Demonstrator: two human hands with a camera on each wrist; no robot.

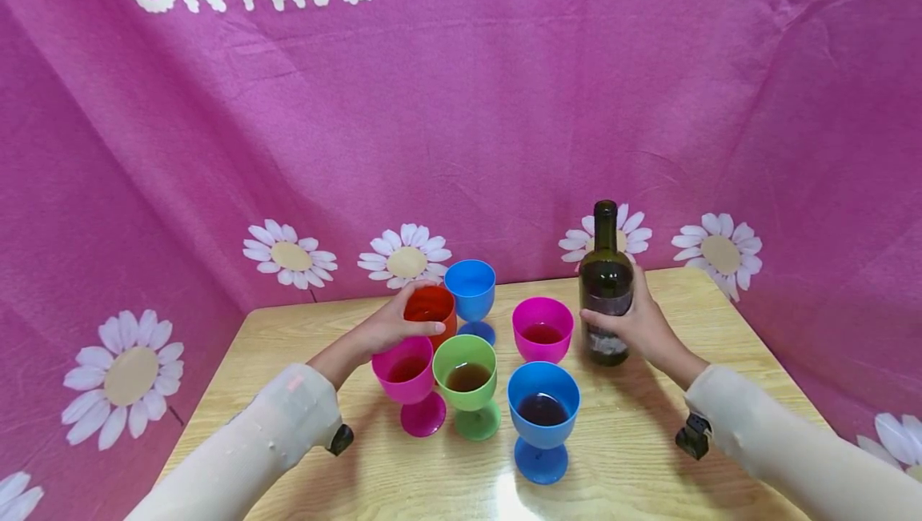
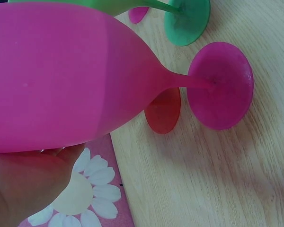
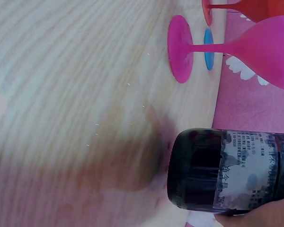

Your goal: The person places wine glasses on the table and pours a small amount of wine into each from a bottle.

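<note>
My left hand [image 1: 389, 325] grips a red-orange goblet [image 1: 432, 305] by its bowl, the thumb lying across the front. Its red foot [image 2: 163, 111] shows behind a pink goblet [image 2: 85, 71] in the left wrist view. With the right hand [image 1: 641, 325] I hold a dark green wine bottle [image 1: 607, 277] upright by its labelled body. A printed white label [image 3: 248, 170] is seen in the right wrist view. Whether the bottle's base touches the table cannot be told. A second pink goblet [image 1: 543, 329] with dark red liquid stands left of the bottle.
Near the left hand stand the front-left pink goblet [image 1: 403, 369], a green goblet [image 1: 466, 373] and a back blue goblet [image 1: 471, 289]. Another blue goblet [image 1: 543, 409], holding dark liquid, is closest to me. A pink cloth [image 1: 461, 105] with daisies hangs behind the wooden table [image 1: 619, 457].
</note>
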